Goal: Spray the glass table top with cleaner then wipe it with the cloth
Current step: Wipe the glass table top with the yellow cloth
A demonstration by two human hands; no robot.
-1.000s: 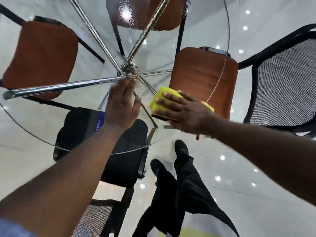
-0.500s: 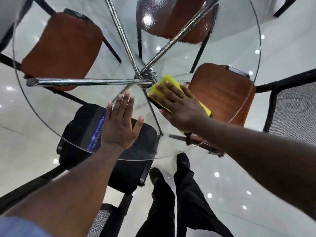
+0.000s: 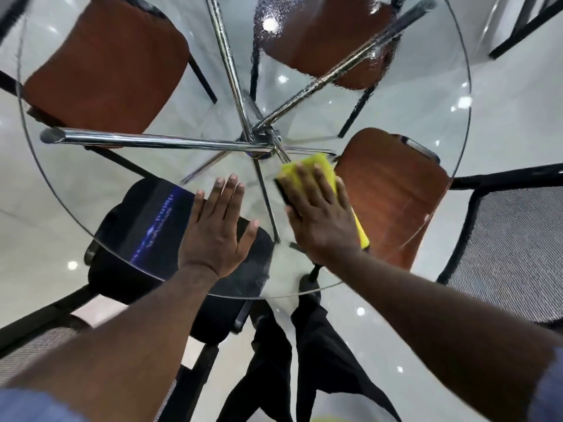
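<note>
A round glass table top [image 3: 426, 190] fills the view, with chrome legs [image 3: 158, 141] crossing beneath its centre. My right hand [image 3: 320, 217] lies flat on a yellow cloth [image 3: 316, 169] and presses it onto the glass just right of the centre. My left hand [image 3: 216, 233] rests flat on the glass near the front edge, fingers apart, holding nothing. Wet droplets [image 3: 274, 28] cover the far part of the glass. No spray bottle is in view.
Three brown-seated chairs [image 3: 103, 62] [image 3: 323, 35] [image 3: 393, 190] show through the glass. A black padded chair [image 3: 146, 233] sits under the near left edge, and a black mesh chair [image 3: 511, 245] stands at the right. My legs and shoes [image 3: 307, 345] stand on a glossy white floor.
My right hand has slid the yellow cloth across the glass near the centre, turning its fingers toward the far side. My left hand has stayed flat on the glass. The view has shifted back.
</note>
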